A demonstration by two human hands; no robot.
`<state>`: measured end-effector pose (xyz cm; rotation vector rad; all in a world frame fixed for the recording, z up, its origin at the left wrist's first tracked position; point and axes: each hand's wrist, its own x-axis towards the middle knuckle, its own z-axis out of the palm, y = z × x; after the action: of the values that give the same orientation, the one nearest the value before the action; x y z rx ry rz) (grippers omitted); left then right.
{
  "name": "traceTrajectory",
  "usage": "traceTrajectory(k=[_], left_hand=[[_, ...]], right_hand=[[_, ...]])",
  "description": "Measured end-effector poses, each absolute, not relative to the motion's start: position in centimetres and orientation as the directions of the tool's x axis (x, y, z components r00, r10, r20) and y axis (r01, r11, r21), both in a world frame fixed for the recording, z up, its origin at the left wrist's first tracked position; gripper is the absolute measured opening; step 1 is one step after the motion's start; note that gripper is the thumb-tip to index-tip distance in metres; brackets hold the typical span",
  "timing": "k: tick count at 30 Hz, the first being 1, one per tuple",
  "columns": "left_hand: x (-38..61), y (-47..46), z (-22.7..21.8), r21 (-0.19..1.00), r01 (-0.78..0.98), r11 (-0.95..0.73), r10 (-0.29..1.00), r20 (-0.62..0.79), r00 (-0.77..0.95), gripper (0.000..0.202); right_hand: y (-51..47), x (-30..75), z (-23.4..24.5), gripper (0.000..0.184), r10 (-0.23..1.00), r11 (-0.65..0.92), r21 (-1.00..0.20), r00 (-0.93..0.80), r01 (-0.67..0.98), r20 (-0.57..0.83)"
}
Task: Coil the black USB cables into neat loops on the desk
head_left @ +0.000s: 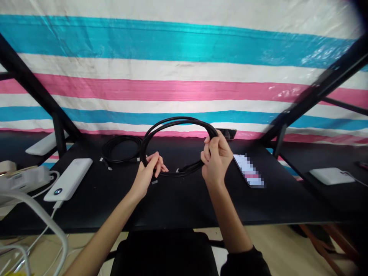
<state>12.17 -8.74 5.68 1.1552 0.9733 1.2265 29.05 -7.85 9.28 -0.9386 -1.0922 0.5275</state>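
A black cable point(175, 123) is looped into a coil held upright above the black table point(178, 203). My right hand point(216, 158) is closed around the coil's right side, gripping the bundled strands. My left hand point(149, 170) pinches the coil's lower left part, fingers curled on the cable. A second coiled black cable point(122, 149) lies flat on the table behind my left hand, untouched.
A white power bank point(69, 179) with a white lead lies at the left; a phone point(248, 170) lies right of my hands. More white devices point(330, 175) sit at the far right and far left point(43, 143). Black slanted frame bars point(34, 86) rise on both sides. A striped tarp hangs behind.
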Motion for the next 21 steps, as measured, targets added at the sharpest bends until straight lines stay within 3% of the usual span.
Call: traceTrajectory(k=[3,8,11,15,18,21], left_hand=[[11.6,-8.7,5.6,0.983,-0.184,-0.020,0.990,0.045,0.134,0.032],[9.9,-8.8,7.3,0.982,-0.105,-0.154,0.986,0.160,0.047,0.028],[9.7,-9.3,8.5,0.970,0.109,-0.218,0.975,0.212,0.060,0.039],[10.4,-10.0,9.6,0.895,0.319,-0.311,0.949,0.275,0.155,0.034],[10.5,-10.1,9.7,0.925,0.252,-0.284,0.949,0.232,0.214,0.029],[10.3,-9.9,9.3,0.978,0.085,-0.192,0.958,0.168,0.232,0.030]], right_hand=[[-7.9,29.6,9.2,0.042,0.815,0.479,-0.878,0.362,0.019,0.453],[-7.8,30.7,8.6,0.037,0.898,0.409,-0.913,0.178,0.008,0.403],[-8.5,30.3,8.6,0.034,0.896,0.437,-0.890,0.026,0.126,0.443],[-9.7,29.2,9.2,0.038,0.826,0.549,-0.738,-0.117,0.392,0.552],[-10.2,28.7,9.5,0.038,0.822,0.545,-0.670,-0.167,0.504,0.544],[-10.3,28.5,9.2,0.033,0.836,0.531,-0.701,-0.159,0.476,0.525]])
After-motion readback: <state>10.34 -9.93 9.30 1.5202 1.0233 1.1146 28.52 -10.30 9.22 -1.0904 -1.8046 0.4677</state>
